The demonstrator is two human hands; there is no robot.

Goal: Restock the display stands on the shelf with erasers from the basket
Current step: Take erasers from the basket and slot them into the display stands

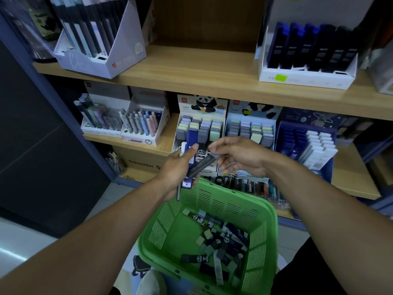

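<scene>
Dark grey eraser (pixel 202 165): my right hand (pixel 238 156) pinches it from the bundle my left hand (pixel 180 167) grips; next, slot into panda display stand (pixel 200 126).

Slotted green plastic basket (pixel 263 211); matt wooden shelf (pixel 191 67)

A white pen box (pixel 100 39) and a box of dark blue packs (pixel 308 52) stand on the upper board. Pastel pens (pixel 140 122) sit lower left, above a Schneider carton (pixel 140 165).
</scene>
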